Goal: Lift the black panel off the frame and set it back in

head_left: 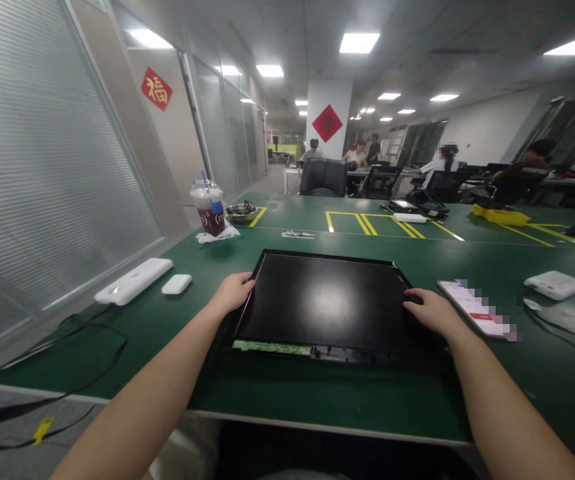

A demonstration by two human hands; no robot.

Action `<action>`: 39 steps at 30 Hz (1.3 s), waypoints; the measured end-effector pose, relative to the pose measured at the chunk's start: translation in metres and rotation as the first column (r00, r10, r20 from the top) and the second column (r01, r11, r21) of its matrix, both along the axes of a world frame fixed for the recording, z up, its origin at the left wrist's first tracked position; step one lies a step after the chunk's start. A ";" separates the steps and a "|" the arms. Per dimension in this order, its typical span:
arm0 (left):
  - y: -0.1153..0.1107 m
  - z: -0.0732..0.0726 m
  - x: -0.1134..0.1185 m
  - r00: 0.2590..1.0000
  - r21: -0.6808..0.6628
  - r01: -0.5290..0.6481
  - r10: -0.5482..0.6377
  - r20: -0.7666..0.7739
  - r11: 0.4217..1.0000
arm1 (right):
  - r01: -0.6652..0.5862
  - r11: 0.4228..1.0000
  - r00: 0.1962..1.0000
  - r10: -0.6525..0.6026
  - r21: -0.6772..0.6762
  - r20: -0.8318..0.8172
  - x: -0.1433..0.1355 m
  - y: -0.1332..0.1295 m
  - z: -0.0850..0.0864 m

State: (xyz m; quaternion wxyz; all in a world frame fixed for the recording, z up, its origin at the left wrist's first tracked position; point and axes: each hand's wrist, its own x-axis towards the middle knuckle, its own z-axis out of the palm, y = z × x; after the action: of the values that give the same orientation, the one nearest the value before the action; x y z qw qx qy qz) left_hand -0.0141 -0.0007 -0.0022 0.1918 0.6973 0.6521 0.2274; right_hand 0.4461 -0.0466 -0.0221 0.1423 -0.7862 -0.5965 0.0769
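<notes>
A black LCD screen panel (325, 300) lies face up on the green table, with a ceiling light mirrored in its middle. Along its near edge a green circuit board strip (272, 347) is exposed beside a black strip. My left hand (236, 291) grips the panel's left edge, thumb on top and the other fingers hidden beneath or behind it. On the opposite side my right hand (430, 309) holds the right edge, its thumb over the rim. A small light bit (394, 265) shows at the far right corner.
A phone (477, 308) lies right of my right hand. To the left are a white power bank (134, 281), a white earbud case (177, 284) and a black strap (92, 325). Farther back stand a drink cup (209, 208) and a bowl (241, 212). People sit beyond the table.
</notes>
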 end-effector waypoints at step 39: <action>-0.009 0.008 0.017 0.289 -0.339 0.008 0.323 0.901 0.941 | -0.018 0.997 1.000 0.018 0.079 -0.002 0.009 0.006 -0.014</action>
State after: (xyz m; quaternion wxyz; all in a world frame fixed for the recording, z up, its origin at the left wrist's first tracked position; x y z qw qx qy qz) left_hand 0.0029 -0.0094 0.0053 0.6103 0.3255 0.5043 0.5171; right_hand 0.4552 -0.0401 -0.0361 0.1735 -0.7744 -0.6058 0.0557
